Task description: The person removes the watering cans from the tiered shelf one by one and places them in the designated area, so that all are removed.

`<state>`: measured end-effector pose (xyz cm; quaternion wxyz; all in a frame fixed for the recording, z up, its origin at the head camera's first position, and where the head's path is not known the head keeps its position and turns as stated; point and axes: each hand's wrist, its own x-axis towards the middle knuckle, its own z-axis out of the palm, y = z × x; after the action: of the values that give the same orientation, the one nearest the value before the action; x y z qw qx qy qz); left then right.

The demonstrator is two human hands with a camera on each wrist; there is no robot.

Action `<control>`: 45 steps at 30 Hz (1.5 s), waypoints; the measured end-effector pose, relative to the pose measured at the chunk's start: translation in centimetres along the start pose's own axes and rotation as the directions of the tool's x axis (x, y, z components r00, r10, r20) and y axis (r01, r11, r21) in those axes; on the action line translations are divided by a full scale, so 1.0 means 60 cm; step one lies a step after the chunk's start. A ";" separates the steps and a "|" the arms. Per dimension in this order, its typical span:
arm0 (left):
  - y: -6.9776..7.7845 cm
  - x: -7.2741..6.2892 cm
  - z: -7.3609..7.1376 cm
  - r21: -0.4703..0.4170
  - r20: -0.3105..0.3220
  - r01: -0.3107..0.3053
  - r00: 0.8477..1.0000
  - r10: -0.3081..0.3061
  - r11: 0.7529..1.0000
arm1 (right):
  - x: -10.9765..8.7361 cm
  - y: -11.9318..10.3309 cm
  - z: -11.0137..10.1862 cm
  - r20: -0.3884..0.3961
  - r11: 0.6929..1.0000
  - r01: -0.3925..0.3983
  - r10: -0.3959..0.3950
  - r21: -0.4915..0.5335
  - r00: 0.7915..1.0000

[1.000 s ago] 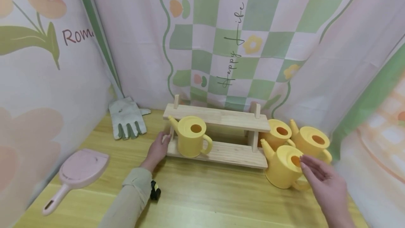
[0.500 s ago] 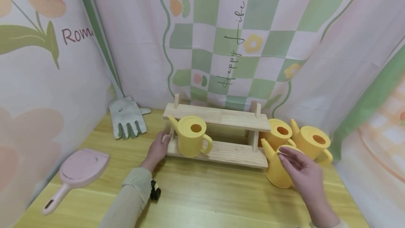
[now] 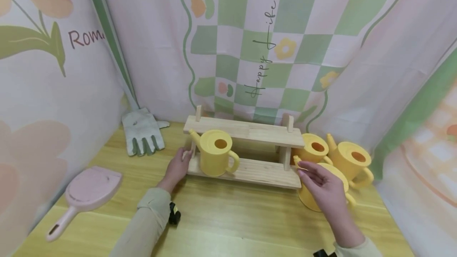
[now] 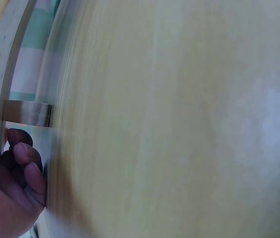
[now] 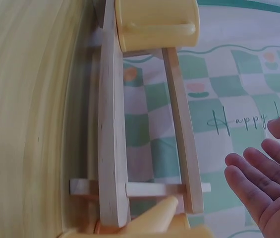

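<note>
A two-tier wooden shelf (image 3: pixel 264 173) stands against the back curtain. My left hand (image 3: pixel 175 169) grips the left end of its lower board, and in the left wrist view the fingers (image 4: pixel 27 154) curl beneath the wood. On that board sits a yellow watering can (image 3: pixel 216 158), spout to the left. Over the spout side of another yellow can (image 3: pixel 308 198), right of the shelf, hovers my right hand (image 3: pixel 326 187); it partly hides that can. Its fingers are loosely bent and hold nothing in the right wrist view. Two more yellow cans (image 3: pixel 351 158) stand behind.
At the left of the wooden table (image 3: pixel 228 225) lie a pink dustpan (image 3: pixel 93 189) and, farther back, a white-and-green work glove (image 3: pixel 143 132). Printed curtains (image 3: pixel 264 50) enclose the back and sides. A green strip runs down the left rear corner.
My right hand has moved left across the front right watering can, from its handle side toward its spout. My left hand keeps its grip on the shelf.
</note>
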<state>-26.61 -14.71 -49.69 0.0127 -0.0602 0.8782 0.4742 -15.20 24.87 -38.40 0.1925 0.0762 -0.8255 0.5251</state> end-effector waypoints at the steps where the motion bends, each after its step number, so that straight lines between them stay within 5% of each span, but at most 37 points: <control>1: -0.001 0.001 0.000 0.003 0.000 -0.003 1.000 0.003 1.000 | 0.001 -0.001 0.003 0.006 1.000 0.008 -0.008 0.002 1.000; 33: -0.002 0.003 0.001 -0.013 0.004 0.011 1.000 -0.011 1.000 | 0.019 -0.008 0.111 0.257 0.989 -0.027 -0.012 0.148 0.966; 45: -0.002 -0.001 0.003 -0.008 -0.002 0.001 1.000 -0.001 1.000 | 0.021 -0.009 0.158 0.315 0.985 -0.103 0.055 0.135 0.947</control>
<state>-26.56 -14.64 -49.90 0.0118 -0.0614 0.8763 0.4776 -18.45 16.22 -41.00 0.0327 0.1389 -0.8060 0.5744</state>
